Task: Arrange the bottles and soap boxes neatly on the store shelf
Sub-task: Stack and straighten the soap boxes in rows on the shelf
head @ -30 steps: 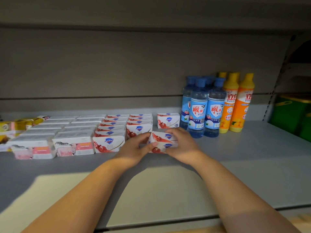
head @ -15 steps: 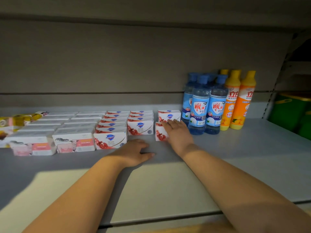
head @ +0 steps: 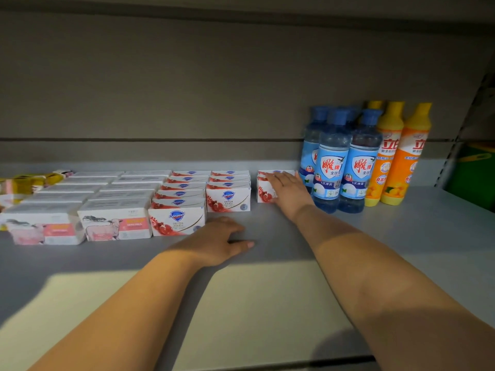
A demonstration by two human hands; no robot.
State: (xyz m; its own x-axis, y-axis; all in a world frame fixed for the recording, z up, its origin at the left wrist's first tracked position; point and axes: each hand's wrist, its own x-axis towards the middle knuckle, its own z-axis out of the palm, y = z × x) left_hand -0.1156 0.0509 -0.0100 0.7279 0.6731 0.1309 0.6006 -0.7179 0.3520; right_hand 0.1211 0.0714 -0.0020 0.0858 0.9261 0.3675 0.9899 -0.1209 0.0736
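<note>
Sitting just in front of a matching box (head: 265, 173), the red-and-white soap box (head: 263, 194) stands near the back of the grey shelf (head: 428, 236), between the soap rows (head: 187, 199) and the blue bottles (head: 345, 167). The right hand (head: 288, 191) lies on it, fingers straight. The left hand (head: 214, 243) rests relaxed on the shelf, holding nothing. Orange bottles (head: 396, 156) stand furthest right.

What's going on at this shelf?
A person is tidying a store shelf. The right-hand grip lies, fingers straight, on a red-and-white soap box just left of the blue bottles, a gap apart from the neat soap box rows. The left-hand grip rests flat on the shelf, holding nothing. The orange bottles stand upright at the right.
</note>
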